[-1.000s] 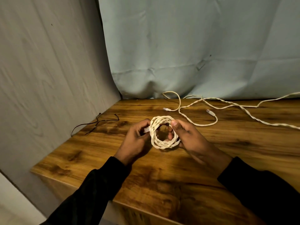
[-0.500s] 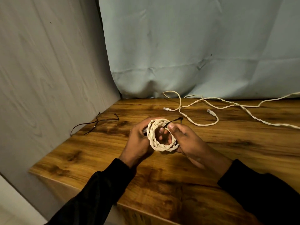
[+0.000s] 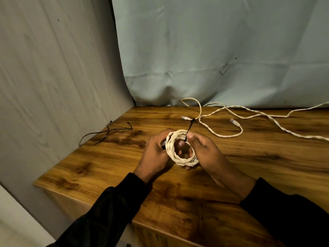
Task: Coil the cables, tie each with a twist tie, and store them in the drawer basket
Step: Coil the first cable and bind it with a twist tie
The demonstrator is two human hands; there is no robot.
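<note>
coiled cream cable (image 3: pixel 180 151) held above wooden table (image 3: pixel 110 163), centre frame. black twist tie (image 3: pixel 189 128) sticks up at coil's 12 o'clock — right hand (image 3: pixel 206 151) pinches it; left hand (image 3: pixel 156 152) grips coil's 9 o'clock side. loose cream cables (image 3: pixel 231 122) at 2 o'clock; spare black ties (image 3: pixel 106 131) at 10 o'clock.

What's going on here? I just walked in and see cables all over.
A person holds a cream coil over the wooden table: the left hand grips one side, the right hand pinches a black twist tie at its top. More cable lies loose behind, spare ties to the left.
</note>
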